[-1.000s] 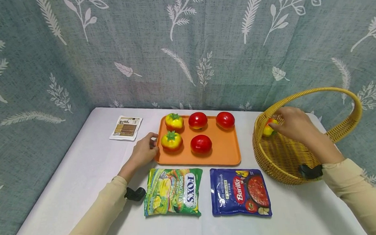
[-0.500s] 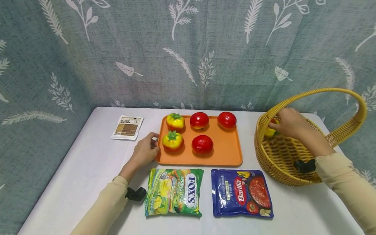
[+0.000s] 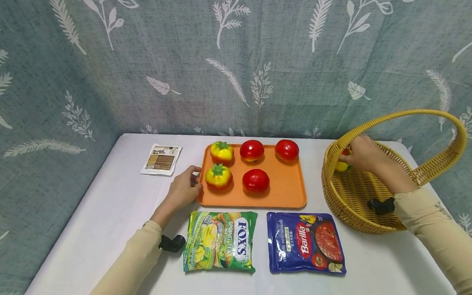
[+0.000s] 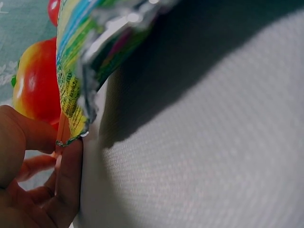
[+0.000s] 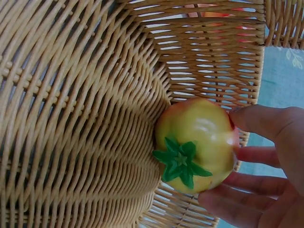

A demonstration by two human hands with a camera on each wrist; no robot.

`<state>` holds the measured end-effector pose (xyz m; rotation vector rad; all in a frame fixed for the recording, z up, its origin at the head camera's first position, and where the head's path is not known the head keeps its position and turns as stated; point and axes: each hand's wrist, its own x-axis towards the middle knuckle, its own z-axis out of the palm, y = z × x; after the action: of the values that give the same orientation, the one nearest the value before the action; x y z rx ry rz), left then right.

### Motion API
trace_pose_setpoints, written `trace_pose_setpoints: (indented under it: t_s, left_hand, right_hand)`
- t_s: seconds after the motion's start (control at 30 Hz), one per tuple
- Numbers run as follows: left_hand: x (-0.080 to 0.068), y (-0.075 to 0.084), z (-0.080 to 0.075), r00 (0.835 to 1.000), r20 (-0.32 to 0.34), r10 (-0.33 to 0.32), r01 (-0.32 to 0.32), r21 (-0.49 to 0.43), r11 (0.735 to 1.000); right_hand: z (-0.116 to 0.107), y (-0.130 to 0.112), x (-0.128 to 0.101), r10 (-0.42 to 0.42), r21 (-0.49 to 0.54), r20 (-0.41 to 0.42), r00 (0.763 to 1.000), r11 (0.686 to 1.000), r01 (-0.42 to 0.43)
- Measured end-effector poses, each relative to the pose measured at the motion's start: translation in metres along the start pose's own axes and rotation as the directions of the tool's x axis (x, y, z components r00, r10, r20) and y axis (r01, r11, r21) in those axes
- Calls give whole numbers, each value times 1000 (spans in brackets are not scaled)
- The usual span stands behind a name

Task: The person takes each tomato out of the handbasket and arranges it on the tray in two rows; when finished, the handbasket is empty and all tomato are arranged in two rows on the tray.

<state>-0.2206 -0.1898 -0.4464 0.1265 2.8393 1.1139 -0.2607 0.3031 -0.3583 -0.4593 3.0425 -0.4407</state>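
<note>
My right hand (image 3: 366, 153) reaches into the wicker basket (image 3: 332, 198) at the right. In the right wrist view its thumb and fingers hold a yellow-and-red toy tomato (image 5: 199, 137) with a green star-shaped top, against the basket's side wall. On the left, my left hand (image 3: 183, 188) grips the left rim of the orange tray (image 3: 284, 186), fingers bent around the edge. Two similar toy tomatoes, the front one (image 3: 218, 177) and the back one (image 3: 221, 152), sit on the tray's left side. Three glossy red toy fruits, including one at the front (image 3: 256, 181), lie farther right on it.
A green Fox's candy bag (image 3: 221, 241) lies in front of the tray, close to the left wrist. Beside it is a blue Barilla pouch (image 3: 306, 243). A small white-and-brown packet (image 3: 161, 159) lies at the back left. The basket's tall handle (image 3: 408, 112) arches over my right hand.
My right hand and forearm have shifted a little left inside the basket, and the hand now covers more of the toy tomato. The left hand stays at the tray's rim.
</note>
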Motion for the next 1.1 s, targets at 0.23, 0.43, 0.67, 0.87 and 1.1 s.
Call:
trace_pose_setpoints:
  t_s: [0.23,0.43,0.67,0.87,1.1]
  left_hand:
    - [0,2,-1,1000,-6,0,0,-3,1000]
    - [-1,2,-1,1000,-4,-4,4,-4,1000]
    - [-3,2,-1,1000,-9,-1,1,-5,1000]
    - [-2,2,-1,1000,-7,8,-8,-2,1000]
    - [-2,1,-1,1000,-10,7,-8,-3,1000]
  right_hand:
    - [-3,7,-9,29,0,50,998,1000,-29]
    - [-4,8,-16,48,25,106,993,998,-51]
    - [1,11,-23,24,32,134,991,999,-29]
    - [5,12,-26,19,31,108,994,999,-22]
    - [-2,8,-26,13,23,90,996,1000,-15]
